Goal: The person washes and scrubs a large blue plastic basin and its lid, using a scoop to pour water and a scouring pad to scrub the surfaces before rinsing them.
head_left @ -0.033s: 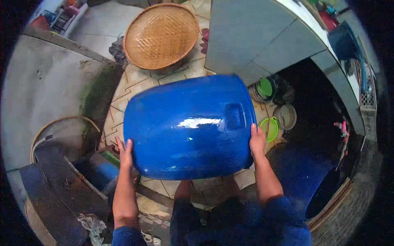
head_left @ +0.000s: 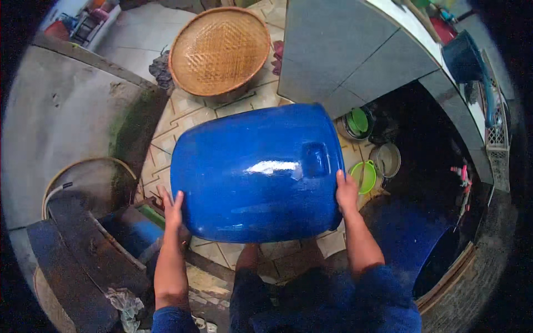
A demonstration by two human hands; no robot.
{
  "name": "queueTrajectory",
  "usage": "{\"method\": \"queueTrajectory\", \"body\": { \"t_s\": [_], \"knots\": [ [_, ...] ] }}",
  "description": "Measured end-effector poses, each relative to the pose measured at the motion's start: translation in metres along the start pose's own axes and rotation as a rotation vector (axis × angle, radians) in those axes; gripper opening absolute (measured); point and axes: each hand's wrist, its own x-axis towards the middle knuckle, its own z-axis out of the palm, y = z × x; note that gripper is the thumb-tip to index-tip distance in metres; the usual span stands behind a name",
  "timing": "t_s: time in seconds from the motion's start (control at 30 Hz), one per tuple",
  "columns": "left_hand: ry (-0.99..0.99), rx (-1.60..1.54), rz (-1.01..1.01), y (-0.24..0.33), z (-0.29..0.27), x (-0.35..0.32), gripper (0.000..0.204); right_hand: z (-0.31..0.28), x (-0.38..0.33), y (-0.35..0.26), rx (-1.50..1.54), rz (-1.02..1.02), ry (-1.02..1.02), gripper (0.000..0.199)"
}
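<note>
A large blue plastic barrel (head_left: 250, 194) lies on its side in front of me, its glossy surface looking wet. A squarish recess marks its wall toward the right end. My left hand (head_left: 173, 211) presses against the left end, thumb and fingers apart along its edge. At the opposite end my right hand (head_left: 347, 194) grips the rim, thumb on the near side and its other fingers mostly hidden. The barrel is held between both hands above the tiled floor (head_left: 180, 119); whether its underside touches the floor is hidden.
A round woven bamboo tray (head_left: 219, 53) stands beyond the barrel. To the right are a lime-green basin (head_left: 363, 176), a metal pot (head_left: 387, 160) and a green bowl (head_left: 358, 119), beside a grey tiled counter (head_left: 355, 50). A concrete wall (head_left: 61, 116) and a hose (head_left: 89, 160) are left.
The barrel's left end and my left hand sit very slightly farther right. Both hands keep their hold.
</note>
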Motion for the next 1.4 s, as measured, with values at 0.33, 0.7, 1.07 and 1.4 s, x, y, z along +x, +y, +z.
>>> {"method": "queueTrajectory", "body": {
  "t_s": [0.33, 0.7, 1.07, 1.4],
  "knots": [
    [-0.196, -0.632, -0.423, -0.035, -0.003, -0.007, 0.089, 0.002, -0.034, -0.013, -0.145, -0.058, 0.101, 0.045],
    [-0.432, -0.850, -0.582, -0.095, -0.018, -0.089, 0.104, -0.127, -0.211, -0.167, -0.194, -0.207, 0.271, 0.031],
    [-1.472, -1.257, -0.653, -0.081, -0.018, -0.138, 0.108, -0.221, -0.363, -0.245, -0.233, -0.475, 0.564, 0.028],
    [-0.775, -0.730, -0.676, -0.021, -0.035, -0.246, 0.118, -0.292, -0.441, -0.188, -0.196, -0.606, 0.689, 0.031]
  ]
}}
